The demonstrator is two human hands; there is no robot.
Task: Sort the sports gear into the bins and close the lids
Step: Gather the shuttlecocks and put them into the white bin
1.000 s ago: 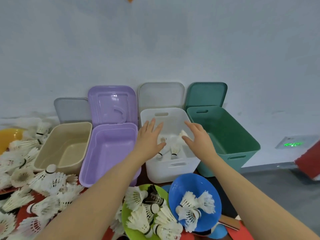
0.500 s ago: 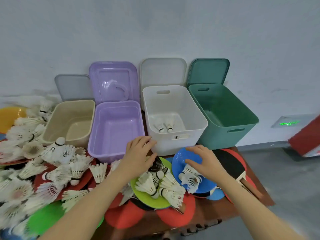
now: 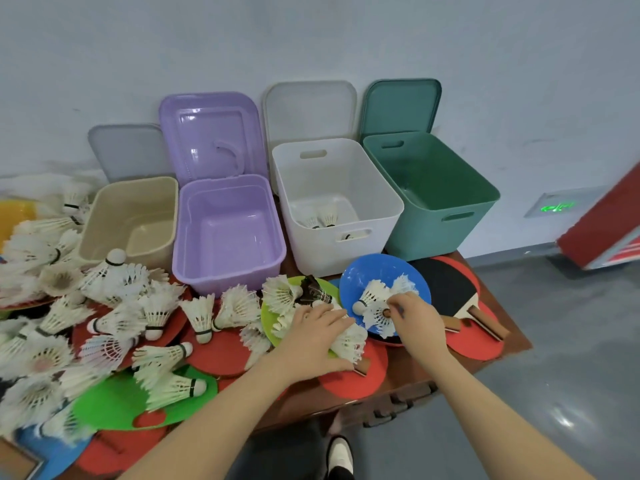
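My left hand (image 3: 320, 332) lies flat, fingers spread, over white shuttlecocks (image 3: 348, 341) on the green paddle (image 3: 268, 315). My right hand (image 3: 414, 315) pinches the feathered skirt of a shuttlecock (image 3: 379, 315) on the blue paddle (image 3: 381, 271). Behind stand four open bins in a row: beige bin (image 3: 131, 220), purple bin (image 3: 228, 233), white bin (image 3: 336, 202) with a few shuttlecocks (image 3: 320, 218) on its floor, and green bin (image 3: 436, 188); their lids lean upright against the wall (image 3: 311, 39). More shuttlecocks (image 3: 114, 278) and red paddles (image 3: 221, 351) cover the table (image 3: 498, 327) to my left.
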